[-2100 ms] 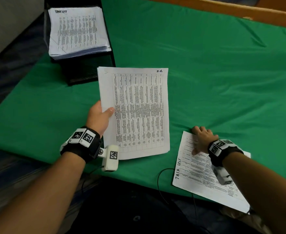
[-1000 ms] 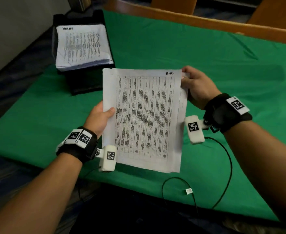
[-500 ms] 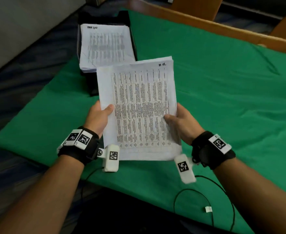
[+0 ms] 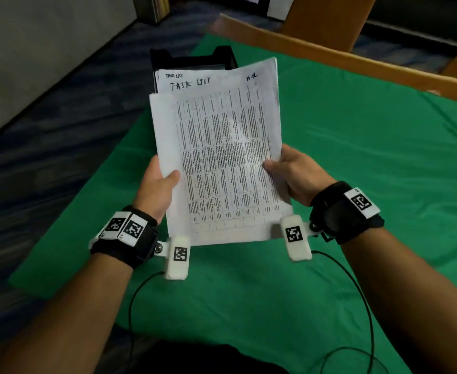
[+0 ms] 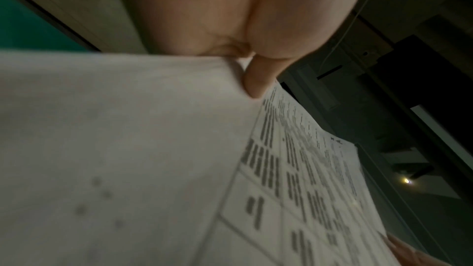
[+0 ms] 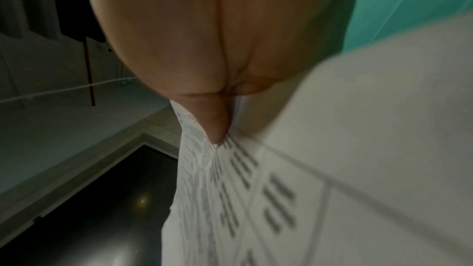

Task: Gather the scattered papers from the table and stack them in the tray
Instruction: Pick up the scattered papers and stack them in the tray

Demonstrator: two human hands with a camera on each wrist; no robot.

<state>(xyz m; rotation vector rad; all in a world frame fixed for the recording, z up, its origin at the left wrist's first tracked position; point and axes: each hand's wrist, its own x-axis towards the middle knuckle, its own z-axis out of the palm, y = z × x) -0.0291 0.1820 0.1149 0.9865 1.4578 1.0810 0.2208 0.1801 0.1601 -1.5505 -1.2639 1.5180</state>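
Observation:
I hold a bundle of printed papers [image 4: 222, 157] in the air over the green table, tilted up toward me. My left hand [image 4: 158, 184] grips its left edge, thumb on top. My right hand [image 4: 289, 171] grips the right edge the same way. A sheet headed "TASK LIST" peeks out behind the front sheet. The black tray [image 4: 192, 59] stands at the far left of the table, mostly hidden behind the bundle, with a stack of papers [image 4: 165, 76] in it. In the wrist views my thumbs press the papers [image 5: 153, 149] [image 6: 358, 149].
A green cloth [image 4: 357, 184] covers the table. A wooden edge [image 4: 330, 60] runs along the far side. Dark carpeted floor [image 4: 46, 144] lies to the left. Thin black cables [image 4: 357, 292] hang from my wrist cameras near the front edge.
My right hand picked the last sheet off the table, added it to the bundle and moved down to its right edge. Both hands have carried the bundle closer to the tray.

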